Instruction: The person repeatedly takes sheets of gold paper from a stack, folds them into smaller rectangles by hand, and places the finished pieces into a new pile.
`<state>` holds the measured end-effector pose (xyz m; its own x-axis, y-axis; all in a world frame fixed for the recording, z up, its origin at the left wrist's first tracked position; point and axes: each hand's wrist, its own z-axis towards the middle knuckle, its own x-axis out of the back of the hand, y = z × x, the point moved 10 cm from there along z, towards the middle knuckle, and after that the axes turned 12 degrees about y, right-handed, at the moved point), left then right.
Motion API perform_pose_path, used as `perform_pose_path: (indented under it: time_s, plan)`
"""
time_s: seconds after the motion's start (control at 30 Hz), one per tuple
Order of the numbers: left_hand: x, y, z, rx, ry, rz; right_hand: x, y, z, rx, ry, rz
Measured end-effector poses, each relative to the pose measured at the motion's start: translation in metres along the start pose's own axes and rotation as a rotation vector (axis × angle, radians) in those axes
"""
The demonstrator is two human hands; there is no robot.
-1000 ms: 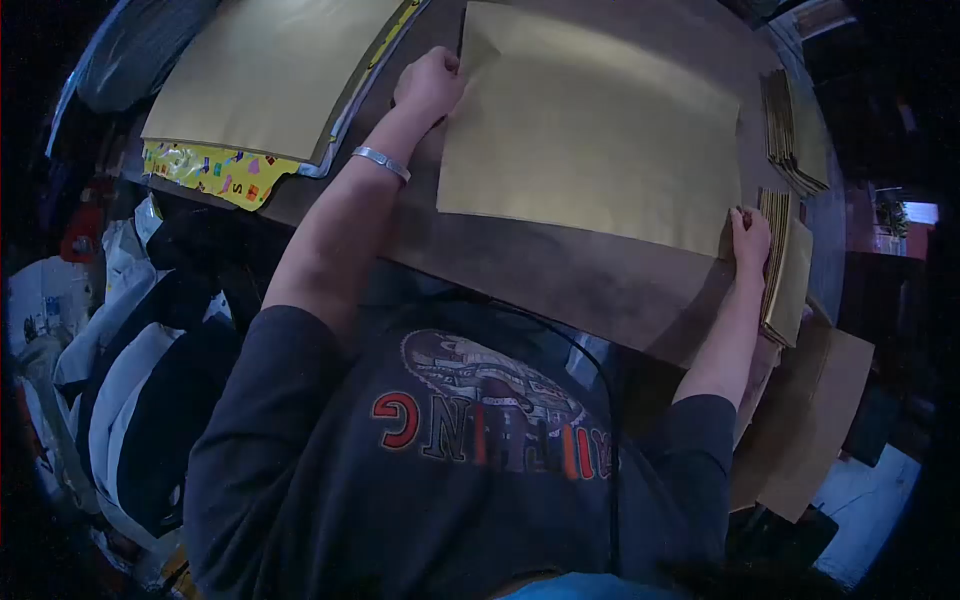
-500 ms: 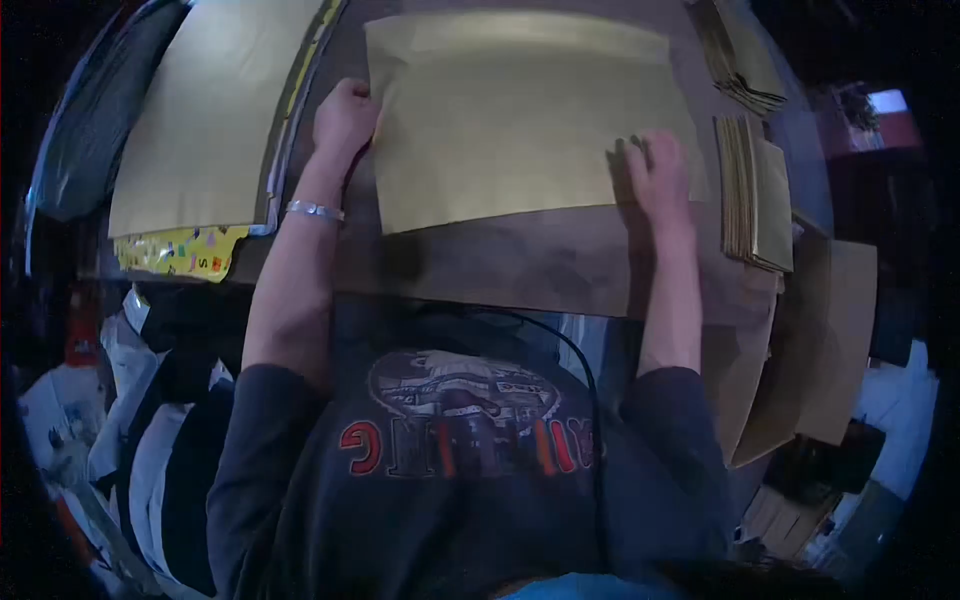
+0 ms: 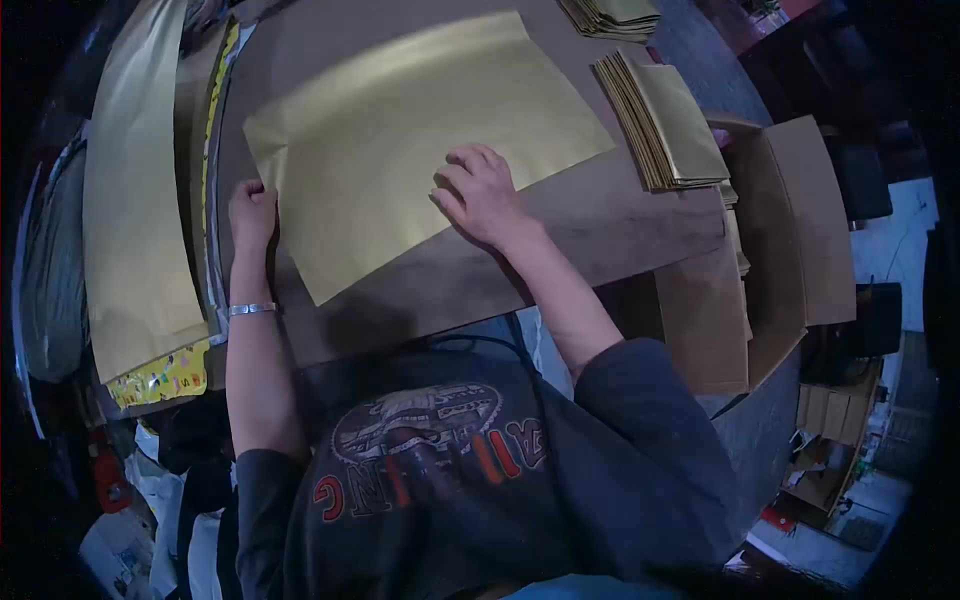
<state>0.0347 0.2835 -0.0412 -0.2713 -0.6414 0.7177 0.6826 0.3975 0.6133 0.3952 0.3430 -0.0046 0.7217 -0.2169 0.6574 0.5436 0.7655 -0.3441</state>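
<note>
A large gold paper sheet [image 3: 370, 170] lies slantwise on the brown work table in front of me. At its left edge is my left hand [image 3: 252, 215], fingers curled closed on the edge, with a small crease in the paper just above. My right hand [image 3: 480, 195] rests over the near part of the sheet, its fingers bent and somewhat apart, the palm side hidden. Nothing shows between those fingers.
More gold sheets [image 3: 140, 200] are stacked at the left over yellow printed packaging [image 3: 165, 378]. A bundle of folded gold paper [image 3: 665, 120] sits on the right, another bundle [image 3: 612, 15] behind it. An open cardboard box [image 3: 790, 230] stands beyond the table's right edge.
The view has turned, so the table appears tilted. My right hand has moved left across the sheet, away from its right end. My left hand stays at the left edge.
</note>
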Motion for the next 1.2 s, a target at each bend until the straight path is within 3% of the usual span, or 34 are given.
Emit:
perform_pose_path:
  time_s: [0.03, 0.13, 0.17, 0.33, 0.43, 0.5, 0.57, 0.67, 0.73, 0.9, 1.0, 1.2]
  plan:
    - [-0.004, -0.006, -0.002, 0.086, -0.039, -0.029, -0.002, 0.000, 0.000, 0.005, -0.031, -0.006]
    - [-0.001, -0.005, 0.002, 0.012, 0.022, -0.028, -0.009, 0.001, 0.000, -0.021, -0.084, -0.039]
    - [-0.001, -0.007, 0.002, -0.016, 0.014, 0.170, -0.009, 0.001, -0.001, -0.016, -0.085, -0.031]
    - [0.005, -0.001, -0.006, 0.085, -0.028, 0.105, -0.007, 0.002, 0.000, -0.016, -0.048, -0.039]
    - [0.025, 0.037, -0.024, -0.153, 0.208, 0.071, -0.009, 0.005, -0.002, -0.025, -0.076, -0.051]
    - [0.026, 0.074, -0.053, -0.317, 0.197, -0.084, -0.011, 0.004, 0.000, -0.016, -0.104, -0.058]
    - [0.015, 0.113, -0.090, -0.456, 0.059, -0.185, -0.011, 0.002, 0.000, 0.004, -0.082, -0.097]
    - [-0.010, 0.129, -0.116, -0.494, -0.098, -0.319, -0.015, 0.006, -0.003, -0.022, -0.107, -0.046]
    - [-0.004, 0.136, -0.124, -0.621, 0.002, -0.256, -0.014, 0.002, 0.000, -0.009, -0.108, -0.061]
    - [-0.006, 0.109, -0.107, -0.515, -0.202, -0.267, -0.015, -0.005, 0.002, -0.030, -0.141, -0.058]
    - [0.013, 0.083, -0.092, -0.562, -0.074, -0.064, -0.013, -0.003, 0.003, -0.041, -0.139, -0.069]
    - [0.020, 0.072, -0.105, -0.520, -0.158, 0.019, -0.008, -0.011, 0.001, 0.116, -0.040, -0.080]
